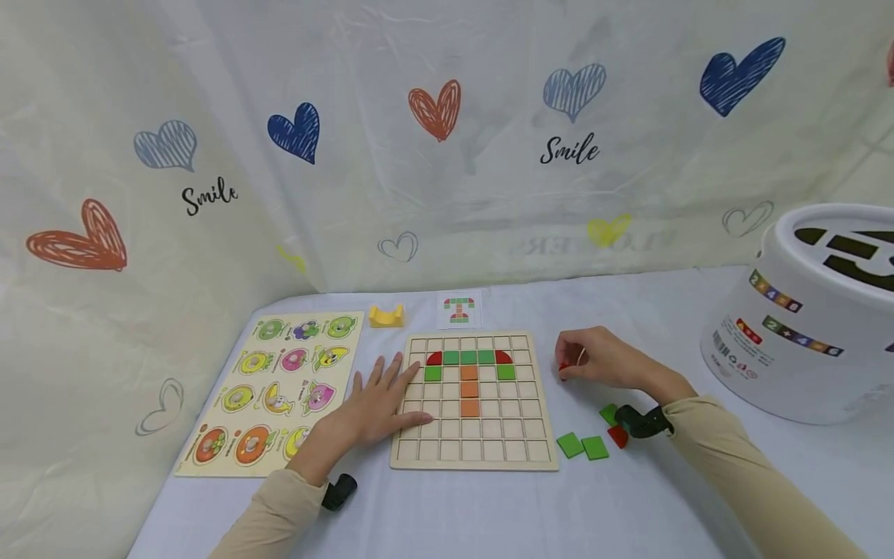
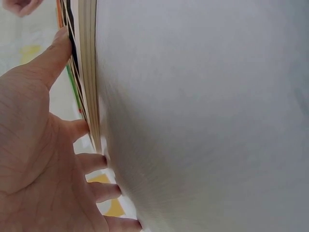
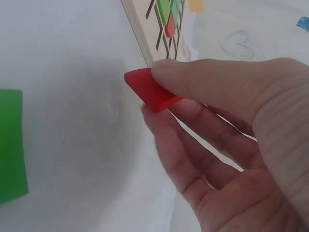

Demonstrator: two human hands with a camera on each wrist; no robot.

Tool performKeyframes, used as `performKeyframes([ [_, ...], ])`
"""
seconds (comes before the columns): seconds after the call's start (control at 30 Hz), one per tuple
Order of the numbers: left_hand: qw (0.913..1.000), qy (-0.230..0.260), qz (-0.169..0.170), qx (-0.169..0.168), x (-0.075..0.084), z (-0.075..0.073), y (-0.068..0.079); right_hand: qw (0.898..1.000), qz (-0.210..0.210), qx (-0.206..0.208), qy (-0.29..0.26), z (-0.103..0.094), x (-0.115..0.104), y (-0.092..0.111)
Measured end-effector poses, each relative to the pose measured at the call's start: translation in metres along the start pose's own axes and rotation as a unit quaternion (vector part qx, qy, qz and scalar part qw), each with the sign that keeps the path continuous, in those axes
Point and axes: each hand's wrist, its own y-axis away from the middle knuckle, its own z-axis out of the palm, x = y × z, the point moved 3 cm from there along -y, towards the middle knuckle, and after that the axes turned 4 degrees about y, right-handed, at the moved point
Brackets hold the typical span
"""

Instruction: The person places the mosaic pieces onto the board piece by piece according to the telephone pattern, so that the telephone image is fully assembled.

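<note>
Right hand (image 1: 609, 359): grip pinching one red piece (image 1: 563, 372), just off the board (image 1: 513, 448) at 2 o'clock.
Left hand (image 1: 373, 407): grip spread, at the board's 9 o'clock edge.
Step, as judged: filling the board after the card (image 1: 459, 310) at 12 o'clock; base not yet laid.
Next move likely calls for turning the piece to fit.
Right wrist view only: wedge outline, mostly hidden by fingers in the head view.

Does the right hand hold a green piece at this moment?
No, the right hand pinches a red piece between thumb and fingers, while a green piece lies apart on the white cloth.
</note>
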Motion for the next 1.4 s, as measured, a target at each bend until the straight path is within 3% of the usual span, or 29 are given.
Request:
performKeyframes([
  [0.2, 1.0000, 0.003, -0.001, -0.002, 0.000, 0.000, 0.001, 1.000, -0.018, 0.004, -0.024, -0.003, -0.001, 0.004],
  [0.73, 1.0000, 0.001, 0.000, 0.002, 0.000, 0.001, 0.002, 0.996, -0.029, -0.052, -0.069, 0.001, -0.003, 0.012],
  [1.03, 1.0000, 0.004, -0.002, -0.002, -0.001, 0.002, 0.001, 0.994, -0.069, -0.034, -0.079, 0.015, -0.034, -0.002],
  [1.4, 1.0000, 0.004, -0.002, 0.003, 0.001, 0.001, 0.001, 0.983, -0.122, -0.058, -0.123, 0.047, -0.071, -0.021],
])
